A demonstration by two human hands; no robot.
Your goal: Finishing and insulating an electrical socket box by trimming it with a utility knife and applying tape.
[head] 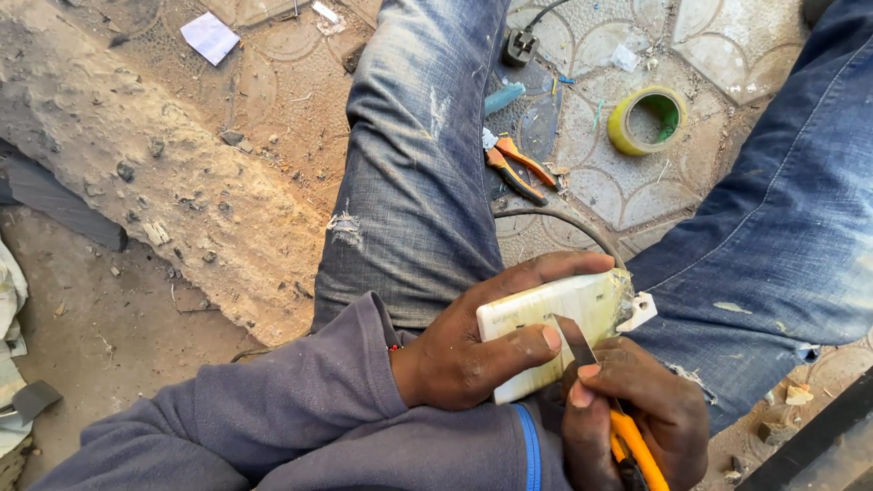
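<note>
- Resting above the lap, a cream socket box (pixel 546 332) is gripped by the left hand (pixel 473 350).
- An orange-handled tool (pixel 627 445) is clasped by the right hand (pixel 637 418), its blade held against the box.
- Pliers (pixel 518 168) and a tape roll (pixel 647 120) are seen on the floor.

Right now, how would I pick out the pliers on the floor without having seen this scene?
Start at the patterned tiled floor between the person's jeans-clad knees. Left of the yellow-green tape roll, beside the left leg, lie the pliers. Their orange and black handles set them apart from the black plug farther up.
</note>
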